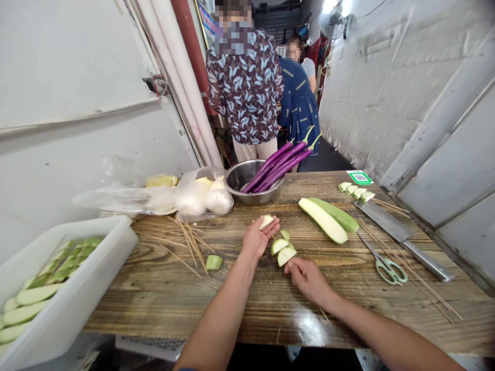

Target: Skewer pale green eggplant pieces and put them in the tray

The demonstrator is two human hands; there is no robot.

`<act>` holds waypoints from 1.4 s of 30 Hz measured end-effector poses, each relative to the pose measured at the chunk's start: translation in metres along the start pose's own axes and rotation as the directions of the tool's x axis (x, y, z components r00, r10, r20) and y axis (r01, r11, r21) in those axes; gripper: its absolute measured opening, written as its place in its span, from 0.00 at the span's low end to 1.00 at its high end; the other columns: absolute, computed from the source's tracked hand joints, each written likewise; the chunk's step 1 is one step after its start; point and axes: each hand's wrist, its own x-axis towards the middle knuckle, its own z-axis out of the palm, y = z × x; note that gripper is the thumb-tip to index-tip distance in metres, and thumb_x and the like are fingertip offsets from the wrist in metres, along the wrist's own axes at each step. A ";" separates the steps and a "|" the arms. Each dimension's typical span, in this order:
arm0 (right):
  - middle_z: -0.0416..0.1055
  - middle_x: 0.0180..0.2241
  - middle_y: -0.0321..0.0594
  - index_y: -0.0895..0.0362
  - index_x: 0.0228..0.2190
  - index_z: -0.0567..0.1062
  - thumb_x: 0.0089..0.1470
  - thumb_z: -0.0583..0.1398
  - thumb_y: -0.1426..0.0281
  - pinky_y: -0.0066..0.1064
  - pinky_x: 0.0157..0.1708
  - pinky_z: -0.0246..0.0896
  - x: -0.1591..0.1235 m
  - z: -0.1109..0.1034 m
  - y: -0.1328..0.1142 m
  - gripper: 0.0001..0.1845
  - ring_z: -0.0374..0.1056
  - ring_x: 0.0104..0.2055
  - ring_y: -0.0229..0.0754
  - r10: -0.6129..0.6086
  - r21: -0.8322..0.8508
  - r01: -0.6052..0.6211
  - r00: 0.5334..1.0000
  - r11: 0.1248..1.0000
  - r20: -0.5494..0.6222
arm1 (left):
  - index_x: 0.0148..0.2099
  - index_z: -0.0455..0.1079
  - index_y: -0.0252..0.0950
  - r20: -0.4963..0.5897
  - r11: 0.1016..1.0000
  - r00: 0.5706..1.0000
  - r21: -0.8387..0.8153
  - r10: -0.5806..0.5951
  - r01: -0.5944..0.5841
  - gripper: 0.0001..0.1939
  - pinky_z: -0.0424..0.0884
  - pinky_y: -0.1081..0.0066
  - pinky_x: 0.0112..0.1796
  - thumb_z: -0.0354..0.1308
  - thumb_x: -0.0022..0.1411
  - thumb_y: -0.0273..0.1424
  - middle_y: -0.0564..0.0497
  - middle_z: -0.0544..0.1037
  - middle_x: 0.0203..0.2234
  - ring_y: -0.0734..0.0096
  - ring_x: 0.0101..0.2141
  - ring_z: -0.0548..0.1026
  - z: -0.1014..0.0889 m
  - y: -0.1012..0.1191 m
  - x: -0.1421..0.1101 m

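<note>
My left hand [256, 240] is closed around a pale half-round zucchini slice [266, 222], its fingers curled upward. In my right hand [307, 277], the thumb and fingers pinch a bamboo skewer [271, 235] that carries half-round zucchini slices [286, 255]. The skewer's tip points at the slice in my left hand; whether it has pierced that slice I cannot tell. Another small green piece [285, 235] lies just beyond the skewered slices. To the left, a zucchini end piece [214, 262] rests on the wooden table [170, 304]. Two long zucchini halves [323, 220] lie to the right.
A cleaver [400, 234], green-handled scissors [389, 268] and loose skewers lie right. A filled skewer [359, 193] rests behind them. Purple eggplants [276, 167] stick out of a metal bowl [247, 198]. Left are plastic bags [193, 198], a skewer pile [185, 234] and a white bin [93, 263]. People stand beyond.
</note>
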 end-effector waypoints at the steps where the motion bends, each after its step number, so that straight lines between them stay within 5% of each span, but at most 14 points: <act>1: 0.52 0.13 0.29 0.57 0.22 0.68 0.54 0.47 0.66 0.24 0.18 0.43 0.000 0.001 0.001 0.16 0.49 0.16 0.33 0.002 0.002 -0.002 1.000 1.000 -0.004 | 0.38 0.68 0.25 0.004 1.000 1.000 0.006 0.001 -0.001 0.08 0.70 0.59 0.45 0.53 0.58 0.27 0.36 0.77 0.35 0.58 0.39 0.76 0.000 -0.001 0.000; 42: 0.55 0.15 0.30 0.56 0.21 0.65 0.55 0.47 0.68 0.24 0.20 0.48 0.004 0.011 0.009 0.14 0.52 0.18 0.34 -0.077 -0.043 0.071 0.983 0.997 -0.165 | 0.35 0.69 0.29 -0.011 0.996 0.996 0.028 -0.090 0.090 0.07 0.71 0.60 0.41 0.55 0.55 0.28 0.40 0.77 0.33 0.61 0.37 0.76 0.015 -0.026 -0.017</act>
